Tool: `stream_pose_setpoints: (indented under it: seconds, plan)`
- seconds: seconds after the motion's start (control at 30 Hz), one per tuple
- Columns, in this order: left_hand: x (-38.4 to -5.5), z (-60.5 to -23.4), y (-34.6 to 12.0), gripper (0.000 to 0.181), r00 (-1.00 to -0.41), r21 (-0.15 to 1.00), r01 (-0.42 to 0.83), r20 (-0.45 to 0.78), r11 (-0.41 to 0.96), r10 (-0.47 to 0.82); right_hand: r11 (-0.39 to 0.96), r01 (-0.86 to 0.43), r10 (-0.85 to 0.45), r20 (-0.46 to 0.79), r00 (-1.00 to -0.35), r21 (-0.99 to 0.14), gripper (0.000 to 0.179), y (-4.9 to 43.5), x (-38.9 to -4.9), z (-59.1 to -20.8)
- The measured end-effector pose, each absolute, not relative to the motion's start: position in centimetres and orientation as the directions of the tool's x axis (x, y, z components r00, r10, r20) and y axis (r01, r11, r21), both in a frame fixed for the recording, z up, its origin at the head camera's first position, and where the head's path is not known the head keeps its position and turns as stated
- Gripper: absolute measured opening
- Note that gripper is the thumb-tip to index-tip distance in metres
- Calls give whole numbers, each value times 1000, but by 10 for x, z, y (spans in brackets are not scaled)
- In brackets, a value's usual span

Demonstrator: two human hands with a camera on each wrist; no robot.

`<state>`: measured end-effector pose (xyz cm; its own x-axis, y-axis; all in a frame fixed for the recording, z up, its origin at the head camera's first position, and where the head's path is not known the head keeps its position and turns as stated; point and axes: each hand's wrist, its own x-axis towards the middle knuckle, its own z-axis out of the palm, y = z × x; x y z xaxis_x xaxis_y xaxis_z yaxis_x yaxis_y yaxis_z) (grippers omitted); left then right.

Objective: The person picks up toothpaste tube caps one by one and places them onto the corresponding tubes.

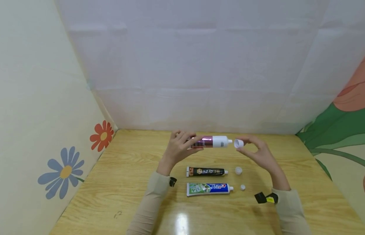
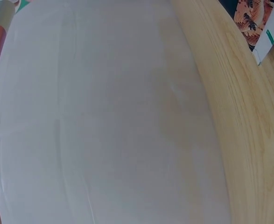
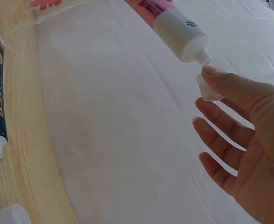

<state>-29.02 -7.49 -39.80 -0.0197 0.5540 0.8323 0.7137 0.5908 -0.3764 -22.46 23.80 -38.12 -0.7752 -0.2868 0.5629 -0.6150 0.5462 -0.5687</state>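
The left hand (image 1: 178,148) grips a purple-and-white toothpaste tube (image 1: 220,141) above the wooden surface (image 1: 117,182); the right hand (image 1: 260,154) pinches a white screw cap (image 1: 239,143) near its nozzle, other fingers spread. Nearer the person lie an uncapped black toothpaste tube (image 1: 210,171) and green-and-blue toothpaste tube (image 1: 208,188).

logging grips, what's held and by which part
Left hand holds the purple tube by its rear part; right hand, a white cap by its sides.
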Motion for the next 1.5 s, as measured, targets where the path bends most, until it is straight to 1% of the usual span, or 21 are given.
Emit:
stream_pose_setpoints:
  seconds: [0.13, 0.27, 0.5, 0.77, 1.23, 1.5]
  plan:
    - [-289, -400, -74, 53, -20, -381, 704, 833, 600, 553, 542, -635, -309, 573, -759, -550, 39, 229, -211, -365]
    - [-288, -401, -73, 54, -28, -377, 704, 832, 602, 554, 538, -644, -311, 582, -752, -545, 41, 227, -209, -362]
    - [-287, -399, -71, 53, 3, -399, 697, 832, 595, 554, 523, -678, -326, 614, -719, -516, 42, 225, -208, -362]
    - [-287, -400, -69, 53, 12, -402, 696, 835, 595, 549, 529, -663, -320, 600, -734, -529, 41, 222, -206, -360]
    - [-284, -399, -68, 53, -2, -398, 698, 831, 596, 556, 520, -673, -327, 605, -726, -526, 40, 220, -205, -359]
    - [-285, -400, -66, 53, 17, -411, 699, 827, 585, 562, 508, -691, -343, 614, -711, -515, 40, 221, -206, -361]
